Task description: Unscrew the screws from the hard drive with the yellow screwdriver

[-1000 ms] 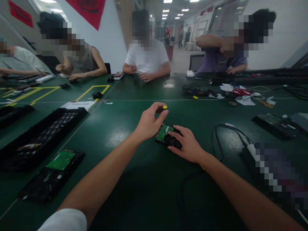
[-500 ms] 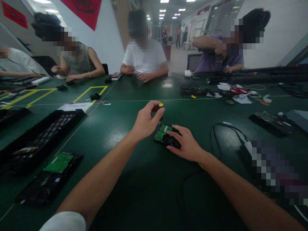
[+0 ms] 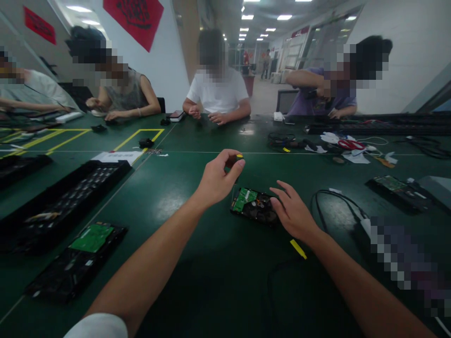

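A hard drive (image 3: 255, 205) with a green circuit board on its left part lies on the dark green table. Above its left end, my left hand (image 3: 221, 176) is closed on a small tool with a yellow top (image 3: 239, 156); most of the tool is hidden by the fingers. My right hand (image 3: 294, 211) is at the drive's right end, fingers apart and holding nothing; whether the thumb touches the drive cannot be made out.
Another drive (image 3: 79, 258) and a long black tray (image 3: 66, 202) lie at the left. A third drive (image 3: 396, 191), cables (image 3: 319, 204) and a yellow tag (image 3: 298, 249) are at the right. Several people sit across the table.
My right hand has lifted off the drive and moved right, and its fingers have spread. My left hand has risen slightly from the board with the tool still in it. The camera view has shifted.
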`<state>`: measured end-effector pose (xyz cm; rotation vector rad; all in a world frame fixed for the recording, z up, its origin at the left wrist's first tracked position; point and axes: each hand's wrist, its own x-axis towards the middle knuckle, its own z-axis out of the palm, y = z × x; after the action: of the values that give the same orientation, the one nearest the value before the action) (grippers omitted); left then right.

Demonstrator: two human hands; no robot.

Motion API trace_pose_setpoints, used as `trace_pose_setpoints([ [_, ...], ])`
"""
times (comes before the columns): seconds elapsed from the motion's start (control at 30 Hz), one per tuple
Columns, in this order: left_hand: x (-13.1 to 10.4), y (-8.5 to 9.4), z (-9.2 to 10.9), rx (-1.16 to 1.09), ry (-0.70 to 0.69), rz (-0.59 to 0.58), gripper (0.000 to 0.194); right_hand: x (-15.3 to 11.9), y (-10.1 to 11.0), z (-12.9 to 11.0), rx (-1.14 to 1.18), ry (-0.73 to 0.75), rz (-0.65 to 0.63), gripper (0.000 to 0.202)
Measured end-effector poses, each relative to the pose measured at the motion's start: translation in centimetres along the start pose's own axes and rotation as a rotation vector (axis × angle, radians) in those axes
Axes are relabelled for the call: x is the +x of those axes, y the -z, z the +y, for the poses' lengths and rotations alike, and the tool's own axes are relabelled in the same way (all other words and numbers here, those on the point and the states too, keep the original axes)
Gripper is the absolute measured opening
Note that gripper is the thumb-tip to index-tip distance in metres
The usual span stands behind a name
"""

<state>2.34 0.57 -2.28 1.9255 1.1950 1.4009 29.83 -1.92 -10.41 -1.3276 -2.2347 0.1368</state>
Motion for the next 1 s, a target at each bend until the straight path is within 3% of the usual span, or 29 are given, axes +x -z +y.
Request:
trace_pose_setpoints([
  [0.1, 0.1, 0.7, 0.4, 0.104, -0.059, -0.049, 0.030, 0.2, 1.0, 0.7, -0.105, -0.070, 0.061, 0.047],
  [0.23, 0.1, 1.2, 0.8, 0.255, -0.100, -0.153, 0.026, -0.4, 3.1, 2.2, -0.310, -0.234, 0.050, 0.048],
  [0.43, -0.1, 0.0, 0.6, 0.311, -0.106, -0.348, 0.026, -1.4, 5.6, 3.6, -0.536, -0.488, 0.056, 0.050],
  [0.53, 0.3, -1.4, 0.4, 0.435, -0.192, -0.451, 0.026, -1.5, 5.9, 2.9, -0.593, -0.544, 0.023, 0.050],
  [0.63, 1.4, -3.2, 0.1, 0.613, -0.167, -0.650, 0.023, -1.7, 6.0, 2.4, -0.614, -0.629, -0.022, 0.048],
  [0.8, 4.3, -7.3, -0.9, 0.963, -0.139, -0.793, 0.029, -2.4, 6.2, 3.2, -0.656, -0.721, -0.039, 0.049],
  [0.9, 6.0, -9.6, -1.9, 0.964, -0.140, -0.856, 0.026, -2.7, 6.5, 3.8, -0.662, -0.794, -0.025, 0.052],
  [1.0, 7.0, -10.7, -3.0, 0.940, -0.124, -0.910, 0.024, -3.1, 7.2, 4.8, -0.642, -0.851, 0.020, 0.055],
])
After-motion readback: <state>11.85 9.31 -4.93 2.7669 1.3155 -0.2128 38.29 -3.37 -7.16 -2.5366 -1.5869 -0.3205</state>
